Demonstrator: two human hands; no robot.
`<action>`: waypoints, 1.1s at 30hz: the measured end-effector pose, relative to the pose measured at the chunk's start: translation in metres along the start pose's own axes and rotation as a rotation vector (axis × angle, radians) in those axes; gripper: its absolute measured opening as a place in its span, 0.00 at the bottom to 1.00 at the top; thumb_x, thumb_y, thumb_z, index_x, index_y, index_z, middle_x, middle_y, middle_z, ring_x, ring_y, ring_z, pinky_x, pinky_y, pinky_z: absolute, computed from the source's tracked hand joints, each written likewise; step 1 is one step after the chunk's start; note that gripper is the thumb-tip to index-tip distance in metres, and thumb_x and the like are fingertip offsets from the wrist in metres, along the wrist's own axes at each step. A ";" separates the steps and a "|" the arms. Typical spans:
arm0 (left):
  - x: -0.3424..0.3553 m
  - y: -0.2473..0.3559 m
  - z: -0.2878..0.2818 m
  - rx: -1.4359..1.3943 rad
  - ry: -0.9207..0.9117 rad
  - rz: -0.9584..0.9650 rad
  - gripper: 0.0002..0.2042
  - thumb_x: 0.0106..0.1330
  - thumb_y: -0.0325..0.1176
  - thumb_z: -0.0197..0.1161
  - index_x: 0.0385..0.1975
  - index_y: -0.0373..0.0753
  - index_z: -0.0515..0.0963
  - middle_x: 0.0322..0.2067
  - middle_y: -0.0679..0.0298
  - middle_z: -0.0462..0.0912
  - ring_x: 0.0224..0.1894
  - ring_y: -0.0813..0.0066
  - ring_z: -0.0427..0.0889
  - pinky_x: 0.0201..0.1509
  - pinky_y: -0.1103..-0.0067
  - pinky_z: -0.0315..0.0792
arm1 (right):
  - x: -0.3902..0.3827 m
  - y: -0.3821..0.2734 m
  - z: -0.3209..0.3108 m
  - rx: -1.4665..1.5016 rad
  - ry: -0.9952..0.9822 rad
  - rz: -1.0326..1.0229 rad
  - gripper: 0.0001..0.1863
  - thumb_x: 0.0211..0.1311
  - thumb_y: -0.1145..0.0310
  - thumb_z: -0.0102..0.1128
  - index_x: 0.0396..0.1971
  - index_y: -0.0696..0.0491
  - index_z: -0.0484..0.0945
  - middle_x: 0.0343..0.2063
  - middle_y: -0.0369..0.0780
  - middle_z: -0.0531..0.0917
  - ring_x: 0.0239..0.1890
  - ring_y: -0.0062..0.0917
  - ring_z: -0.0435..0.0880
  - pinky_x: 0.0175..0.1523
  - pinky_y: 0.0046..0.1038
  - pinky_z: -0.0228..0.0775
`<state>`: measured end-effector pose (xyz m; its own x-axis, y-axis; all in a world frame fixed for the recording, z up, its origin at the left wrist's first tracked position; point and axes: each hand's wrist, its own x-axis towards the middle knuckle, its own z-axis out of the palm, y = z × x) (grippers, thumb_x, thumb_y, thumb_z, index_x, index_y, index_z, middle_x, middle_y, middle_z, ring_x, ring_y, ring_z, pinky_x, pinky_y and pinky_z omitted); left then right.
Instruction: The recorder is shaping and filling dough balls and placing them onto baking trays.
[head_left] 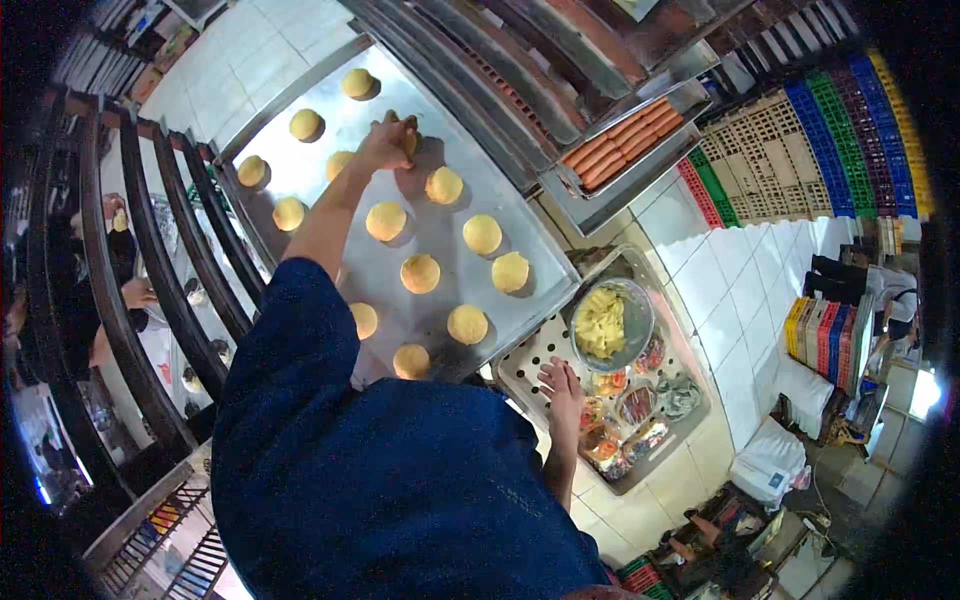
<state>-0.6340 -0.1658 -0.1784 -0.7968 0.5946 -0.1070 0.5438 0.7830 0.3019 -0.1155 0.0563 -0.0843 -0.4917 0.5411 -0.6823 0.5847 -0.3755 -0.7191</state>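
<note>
A large metal baking sheet lies ahead of me, with several round, pale yellow dough pieces spaced out on it in rows. At the far part of the sheet, my left hand has its fingers curled round one dough piece, which they partly cover. My left arm hides some of the other pieces. My right hand holds nothing, its fingers stretched out over the edge of a perforated metal tray. Near it on that tray stands a metal bowl of soft yellow filling or dough.
Small packets and containers share the perforated tray with the bowl. Right of the baking sheet, a pan holds several sausages. Dark rack bars rise at left. Stacked coloured crates stand at far right. Other people work at the sides.
</note>
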 end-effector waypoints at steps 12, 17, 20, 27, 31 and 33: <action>-0.063 0.036 -0.086 -0.337 0.523 -0.195 0.40 0.43 0.43 0.77 0.57 0.37 0.67 0.44 0.53 0.78 0.43 0.60 0.78 0.50 0.67 0.72 | 0.026 0.011 0.025 -0.123 -0.173 -0.168 0.18 0.70 0.60 0.50 0.51 0.58 0.71 0.36 0.40 0.81 0.38 0.22 0.82 0.39 0.23 0.76; -0.113 0.098 -0.117 -1.052 1.000 -0.447 0.16 0.62 0.38 0.65 0.42 0.34 0.74 0.29 0.64 0.79 0.31 0.79 0.76 0.34 0.82 0.71 | 0.044 0.005 0.061 -0.317 -0.324 -0.031 0.16 0.71 0.60 0.47 0.42 0.60 0.71 0.29 0.44 0.81 0.29 0.25 0.83 0.29 0.26 0.76; -0.150 0.159 -0.141 -1.375 1.069 -0.410 0.06 0.67 0.32 0.57 0.37 0.36 0.75 0.29 0.68 0.79 0.29 0.86 0.73 0.29 0.87 0.65 | 0.043 -0.008 0.077 -0.351 -0.321 -0.027 0.15 0.71 0.63 0.46 0.40 0.62 0.70 0.30 0.45 0.80 0.30 0.27 0.83 0.31 0.30 0.76; -0.234 0.236 -0.084 -1.337 0.683 -0.280 0.10 0.65 0.29 0.60 0.44 0.34 0.73 0.33 0.66 0.77 0.31 0.83 0.74 0.36 0.84 0.71 | 0.105 0.007 0.144 0.232 -0.669 0.012 0.21 0.69 0.51 0.43 0.42 0.57 0.69 0.39 0.44 0.77 0.36 0.37 0.82 0.41 0.34 0.75; -0.259 0.272 -0.078 -1.283 0.428 -0.199 0.11 0.65 0.29 0.60 0.44 0.33 0.73 0.33 0.65 0.77 0.34 0.83 0.75 0.40 0.83 0.71 | 0.134 0.022 0.181 -0.484 -0.427 -0.526 0.23 0.68 0.47 0.43 0.39 0.54 0.71 0.37 0.44 0.78 0.30 0.36 0.82 0.33 0.32 0.75; -0.268 0.266 -0.061 -1.282 0.410 -0.292 0.09 0.66 0.27 0.58 0.43 0.33 0.73 0.33 0.64 0.78 0.35 0.82 0.75 0.41 0.84 0.70 | 0.130 0.015 0.181 -0.480 -0.300 -0.715 0.22 0.68 0.48 0.44 0.38 0.55 0.72 0.34 0.44 0.79 0.25 0.35 0.82 0.29 0.32 0.74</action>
<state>-0.2916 -0.1283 -0.0115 -0.9806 0.1684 -0.1004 -0.0983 0.0213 0.9949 -0.2875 -0.0156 -0.2072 -0.9482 0.2810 -0.1486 0.2485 0.3640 -0.8976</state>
